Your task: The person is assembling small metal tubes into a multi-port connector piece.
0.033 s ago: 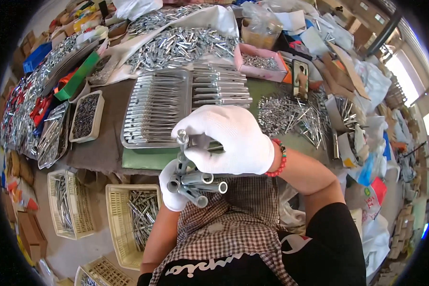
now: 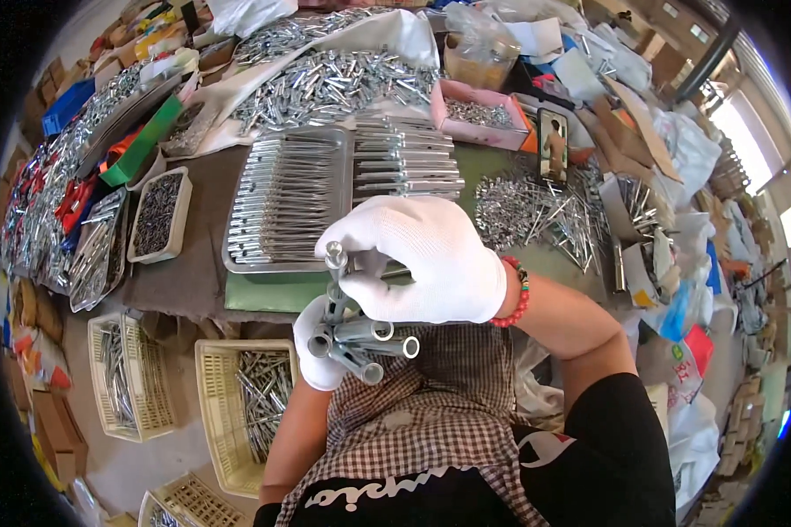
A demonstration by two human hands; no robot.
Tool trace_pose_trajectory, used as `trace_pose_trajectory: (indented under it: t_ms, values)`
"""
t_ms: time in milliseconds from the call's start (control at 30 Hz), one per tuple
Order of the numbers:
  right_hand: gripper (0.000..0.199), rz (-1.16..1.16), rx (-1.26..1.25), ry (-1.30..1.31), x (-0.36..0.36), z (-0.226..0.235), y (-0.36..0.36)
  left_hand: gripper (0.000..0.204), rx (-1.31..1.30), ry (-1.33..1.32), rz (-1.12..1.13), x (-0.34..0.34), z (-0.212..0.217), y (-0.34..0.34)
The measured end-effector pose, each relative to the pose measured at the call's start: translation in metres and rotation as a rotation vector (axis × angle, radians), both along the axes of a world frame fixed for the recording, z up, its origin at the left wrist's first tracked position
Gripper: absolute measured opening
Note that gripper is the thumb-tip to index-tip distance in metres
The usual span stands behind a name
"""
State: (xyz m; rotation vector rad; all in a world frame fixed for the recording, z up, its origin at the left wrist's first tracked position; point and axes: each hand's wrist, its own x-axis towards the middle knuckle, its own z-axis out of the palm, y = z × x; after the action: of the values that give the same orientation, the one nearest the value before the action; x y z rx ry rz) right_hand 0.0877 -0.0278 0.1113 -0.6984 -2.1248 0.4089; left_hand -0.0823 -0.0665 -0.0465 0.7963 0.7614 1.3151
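Observation:
Several hollow metal tubes (image 2: 357,337) are bunched in my gloved left hand (image 2: 313,351), their open ends pointing various ways. My left fingers wrap round them, partly hidden behind the bundle. Above it, my right hand (image 2: 426,259), also in a white glove, pinches a slim metal rod (image 2: 336,256) with a rounded end between thumb and fingers. That rod stands over the tubes; whether it enters one of them I cannot tell. Just beyond my hands, a metal tray (image 2: 230,256) holds rows of long bolts (image 2: 290,198), and more metal sleeves (image 2: 406,158) lie stacked at its right.
Loose bolts heap up at the back (image 2: 334,88). A pink box (image 2: 483,136) of small parts and a propped phone (image 2: 553,147) stand at the right, near piled screws (image 2: 536,215). A white tub (image 2: 160,215) sits left. Yellow crates (image 2: 204,395) of metal parts are below the table.

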Motion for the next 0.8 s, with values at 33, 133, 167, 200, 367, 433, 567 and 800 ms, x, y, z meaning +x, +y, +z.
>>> trace_pose_trajectory:
  t_ms: [33,133,167,200,367,433,567,800]
  values:
    - [0.030,-0.014,0.030,-0.001,0.000,0.000,-0.001,0.020,0.032,-0.043,-0.016,0.000,0.001,-0.002]
    - [0.030,-0.064,-0.109,0.009,-0.001,-0.002,-0.005,0.020,0.200,0.270,0.042,-0.007,-0.010,-0.005]
    - [0.030,-0.059,-0.111,0.009,-0.002,-0.003,-0.007,0.020,0.197,0.271,0.047,-0.007,-0.010,-0.006]
    - [0.030,-0.058,-0.113,0.038,-0.004,-0.005,-0.010,0.020,0.137,0.215,0.033,-0.008,-0.009,-0.007]
    - [0.029,0.011,-0.009,-0.049,-0.015,-0.006,-0.016,0.027,0.256,0.162,0.053,-0.015,-0.003,-0.024]
    - [0.028,0.025,-0.053,-0.108,-0.017,-0.003,-0.018,0.034,0.359,0.504,0.105,-0.025,-0.024,-0.029]
    - [0.026,0.192,-0.269,-0.039,-0.018,-0.008,-0.012,0.043,0.649,0.818,0.181,-0.034,-0.033,-0.021]
    - [0.030,0.248,-0.561,0.022,-0.040,-0.024,0.017,0.040,0.394,0.714,0.171,-0.049,-0.039,-0.043]
